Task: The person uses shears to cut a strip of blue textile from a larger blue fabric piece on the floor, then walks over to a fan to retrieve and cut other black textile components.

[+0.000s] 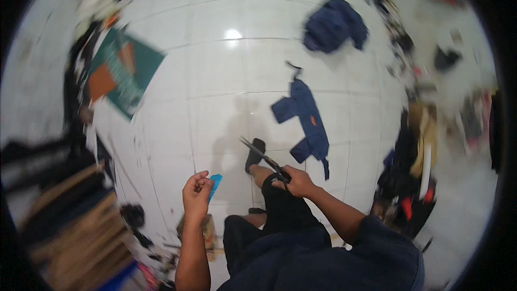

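My left hand (197, 193) is closed on a small bright blue piece (215, 185), pinched between thumb and fingers; whether it is cloth or plastic I cannot tell. A pair of scissors (265, 158) is in my right hand (297, 181), its long blades pointing up and left over my foot. The blade tips look slightly apart. Beyond the scissors, a navy cut fabric piece (310, 116) with side tabs, a small orange mark and dark straps lies flat on the white tiled floor (215, 70). Farther back, a crumpled navy cloth (335, 26) rests on the tiles.
At the left lies a green mat (141, 70) with brown pieces on it. Stacked brown and dark material (81, 231) fills the lower left. Piles of cloth and odds and ends (409, 167) line the right side. My legs stretch out below my hands.
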### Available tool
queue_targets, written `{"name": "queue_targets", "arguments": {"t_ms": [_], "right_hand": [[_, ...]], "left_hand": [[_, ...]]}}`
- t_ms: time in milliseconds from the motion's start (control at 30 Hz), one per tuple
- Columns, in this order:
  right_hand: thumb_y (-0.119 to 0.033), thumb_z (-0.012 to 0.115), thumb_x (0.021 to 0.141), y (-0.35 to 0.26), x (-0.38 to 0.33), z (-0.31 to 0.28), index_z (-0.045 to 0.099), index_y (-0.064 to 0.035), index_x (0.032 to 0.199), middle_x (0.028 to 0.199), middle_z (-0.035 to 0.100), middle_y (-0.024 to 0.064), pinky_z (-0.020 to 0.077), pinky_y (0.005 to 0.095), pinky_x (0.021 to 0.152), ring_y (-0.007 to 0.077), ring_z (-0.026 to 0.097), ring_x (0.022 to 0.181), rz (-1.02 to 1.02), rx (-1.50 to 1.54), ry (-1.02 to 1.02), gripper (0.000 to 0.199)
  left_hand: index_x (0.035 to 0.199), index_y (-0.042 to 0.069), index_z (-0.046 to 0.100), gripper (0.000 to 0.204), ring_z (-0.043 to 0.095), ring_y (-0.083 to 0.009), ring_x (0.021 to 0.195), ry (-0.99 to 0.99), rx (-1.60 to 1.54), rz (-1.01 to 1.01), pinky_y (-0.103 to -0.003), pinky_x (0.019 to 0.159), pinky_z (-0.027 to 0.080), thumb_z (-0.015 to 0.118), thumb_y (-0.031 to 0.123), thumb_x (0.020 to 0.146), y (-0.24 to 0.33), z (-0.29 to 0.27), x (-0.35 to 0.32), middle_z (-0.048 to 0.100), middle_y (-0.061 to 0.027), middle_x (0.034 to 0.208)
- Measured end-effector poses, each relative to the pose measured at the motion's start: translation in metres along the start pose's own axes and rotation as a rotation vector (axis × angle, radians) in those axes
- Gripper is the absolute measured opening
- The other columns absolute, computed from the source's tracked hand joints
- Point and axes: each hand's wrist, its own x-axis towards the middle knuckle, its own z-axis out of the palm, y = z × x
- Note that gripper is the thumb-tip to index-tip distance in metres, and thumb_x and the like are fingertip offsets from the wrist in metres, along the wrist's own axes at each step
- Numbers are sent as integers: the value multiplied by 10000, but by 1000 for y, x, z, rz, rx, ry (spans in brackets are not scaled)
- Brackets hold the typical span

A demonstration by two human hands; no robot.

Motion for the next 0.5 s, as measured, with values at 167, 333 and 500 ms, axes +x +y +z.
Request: {"name": "queue_targets", "arguments": {"t_ms": [167,333,500], "right_hand": [[-546,715,818,51,4,-36,582,-48,1047,849,642,167,490,429,730,354,642,815,221,269,229,563],[-428,678,883,111,40,-10,515,-34,1067,846,655,203,494,454,752,397,652,841,616,512,546,465],[-345,616,926,213,103,46,443,-48,1100,879,662,258,480,528,750,457,645,868,1010,607,798,385]], "left_hand": [[1039,-15,677,159,578,-83,805,-276,320,59,-232,736,463,661,70,906,83,119,85,658,-27,883],[1015,11,663,113,560,-78,736,-591,546,86,-226,699,449,644,64,917,127,209,158,640,-2,800],[1059,62,581,95,548,-74,846,-978,603,20,-237,691,471,558,92,972,74,288,281,631,-18,1007]]}}
